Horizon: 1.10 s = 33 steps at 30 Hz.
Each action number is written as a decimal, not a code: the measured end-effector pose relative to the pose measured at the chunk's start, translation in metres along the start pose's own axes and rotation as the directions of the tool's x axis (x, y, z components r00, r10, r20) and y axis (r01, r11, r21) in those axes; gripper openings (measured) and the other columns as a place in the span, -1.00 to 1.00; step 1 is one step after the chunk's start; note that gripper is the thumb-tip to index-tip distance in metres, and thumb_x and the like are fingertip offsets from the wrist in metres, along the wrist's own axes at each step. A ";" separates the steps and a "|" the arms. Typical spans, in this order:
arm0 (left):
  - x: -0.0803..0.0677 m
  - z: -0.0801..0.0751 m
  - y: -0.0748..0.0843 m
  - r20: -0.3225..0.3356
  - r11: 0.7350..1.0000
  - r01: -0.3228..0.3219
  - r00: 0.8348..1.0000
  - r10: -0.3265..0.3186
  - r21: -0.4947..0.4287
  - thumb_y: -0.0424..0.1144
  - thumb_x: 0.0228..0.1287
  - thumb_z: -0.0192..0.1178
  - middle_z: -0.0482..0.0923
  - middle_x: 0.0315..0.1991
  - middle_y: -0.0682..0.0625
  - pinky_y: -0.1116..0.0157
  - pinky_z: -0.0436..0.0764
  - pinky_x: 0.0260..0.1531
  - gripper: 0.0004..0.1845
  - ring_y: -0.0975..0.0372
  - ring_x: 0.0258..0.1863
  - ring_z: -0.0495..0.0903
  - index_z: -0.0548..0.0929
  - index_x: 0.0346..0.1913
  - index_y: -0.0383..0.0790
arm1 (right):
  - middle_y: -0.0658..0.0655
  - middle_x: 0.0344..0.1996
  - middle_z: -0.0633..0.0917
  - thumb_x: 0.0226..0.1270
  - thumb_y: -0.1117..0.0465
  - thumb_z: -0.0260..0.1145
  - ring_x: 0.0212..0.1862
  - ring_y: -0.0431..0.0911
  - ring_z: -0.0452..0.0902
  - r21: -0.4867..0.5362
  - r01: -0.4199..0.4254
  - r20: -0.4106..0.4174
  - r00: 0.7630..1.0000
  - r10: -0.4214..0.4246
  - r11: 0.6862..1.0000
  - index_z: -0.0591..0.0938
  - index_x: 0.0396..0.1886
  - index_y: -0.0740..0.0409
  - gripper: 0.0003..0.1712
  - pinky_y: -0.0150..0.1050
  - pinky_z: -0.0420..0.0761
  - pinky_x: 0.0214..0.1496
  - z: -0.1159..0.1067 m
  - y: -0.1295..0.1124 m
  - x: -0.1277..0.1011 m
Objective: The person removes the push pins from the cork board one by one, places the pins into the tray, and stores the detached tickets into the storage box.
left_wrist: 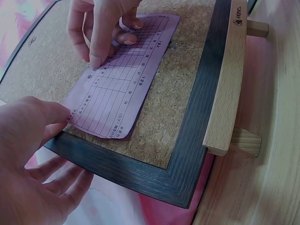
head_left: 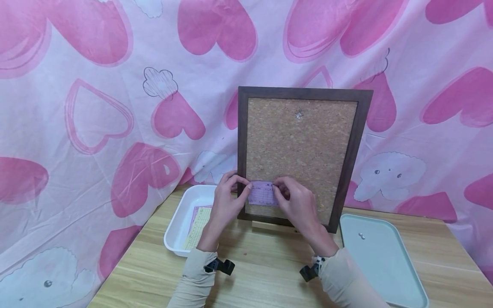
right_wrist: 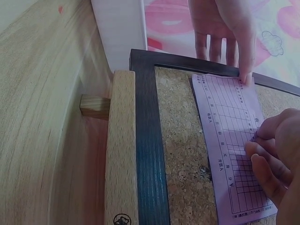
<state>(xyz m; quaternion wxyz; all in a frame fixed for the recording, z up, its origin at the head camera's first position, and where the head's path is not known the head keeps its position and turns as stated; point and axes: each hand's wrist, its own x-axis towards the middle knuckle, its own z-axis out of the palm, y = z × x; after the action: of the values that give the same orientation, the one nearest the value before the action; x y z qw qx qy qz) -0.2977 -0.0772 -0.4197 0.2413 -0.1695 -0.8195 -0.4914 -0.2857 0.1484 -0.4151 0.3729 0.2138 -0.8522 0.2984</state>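
A purple receipt slip (head_left: 262, 194) lies against the lower left of a cork board (head_left: 296, 141) in a dark wooden frame (head_left: 242, 141). My left hand (head_left: 225, 203) pinches the slip's left end, and its other fingers reach past the frame's edge in the left wrist view. Near the middle of the slip's upper edge, my right hand (head_left: 298, 201) pinches something small, mostly hidden by the fingertips, that looks like a push pin (right_wrist: 253, 138). The printed grid on the slip (left_wrist: 117, 84) faces outward. A clear pin (head_left: 299, 115) sits high on the cork.
Left of the board, a white tub (head_left: 175, 226) holds yellow and pink slips (head_left: 199, 226). A pale green tray (head_left: 381, 261) on the right carries small shiny pins (head_left: 361, 236). A wooden ledge (left_wrist: 225, 89) supports the board's bottom. Behind hangs a pink heart-patterned cloth (head_left: 96, 115).
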 end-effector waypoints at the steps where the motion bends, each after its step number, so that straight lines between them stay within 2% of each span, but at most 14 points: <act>1: 0.000 0.000 0.000 -0.002 1.000 -0.004 1.000 0.004 0.000 -0.21 0.44 0.45 0.56 0.39 -0.21 0.08 0.81 0.10 -0.91 -0.04 0.24 0.70 0.76 -0.17 -0.14 | 0.02 -0.34 0.82 0.41 0.24 0.54 -0.37 -0.21 0.72 -0.002 -0.001 0.002 1.000 0.001 1.000 0.76 -0.11 0.07 -0.87 -0.29 0.73 -0.36 0.000 0.000 0.000; 13: 0.000 -0.001 0.000 0.011 1.000 -0.028 1.000 0.028 -0.001 -0.23 0.41 0.47 0.65 0.25 -0.17 0.08 0.80 0.11 -0.92 0.02 0.26 0.68 0.77 -0.17 -0.15 | 0.00 -0.44 0.80 0.40 0.21 0.55 -0.47 -0.25 0.65 -0.029 -0.030 0.014 0.999 0.031 0.999 0.75 -0.18 0.08 -0.88 -0.33 0.65 -0.45 0.000 -0.002 0.000; 24: 0.002 -0.006 0.000 0.047 0.999 -0.018 0.999 0.016 0.036 -0.21 0.39 0.50 0.71 0.18 -0.13 0.06 0.81 0.08 -0.92 0.04 0.19 0.72 0.83 -0.17 -0.13 | 0.00 -0.47 0.80 0.43 0.17 0.53 -0.51 -0.26 0.65 -0.050 -0.042 0.038 0.998 0.044 0.998 0.78 -0.21 0.10 -0.90 -0.34 0.65 -0.47 0.001 -0.003 0.000; 33: 0.003 -0.011 -0.001 0.069 0.996 0.039 0.997 -0.044 0.075 -0.17 0.32 0.56 0.73 0.18 -0.16 0.05 0.83 0.02 -0.88 0.01 -0.08 0.83 0.87 -0.23 -0.13 | 0.00 -0.47 0.81 0.45 0.15 0.52 -0.51 -0.27 0.64 -0.039 -0.037 0.045 0.998 0.038 0.999 0.78 -0.20 0.09 -0.89 -0.35 0.65 -0.46 0.001 -0.002 0.000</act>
<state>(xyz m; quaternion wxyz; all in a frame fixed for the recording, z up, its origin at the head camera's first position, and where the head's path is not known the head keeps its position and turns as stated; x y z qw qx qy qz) -0.2981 -0.0871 -0.4140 0.2080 -0.1605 -0.8484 -0.4595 -0.2847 0.1467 -0.4152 0.3515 0.1974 -0.8700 0.2839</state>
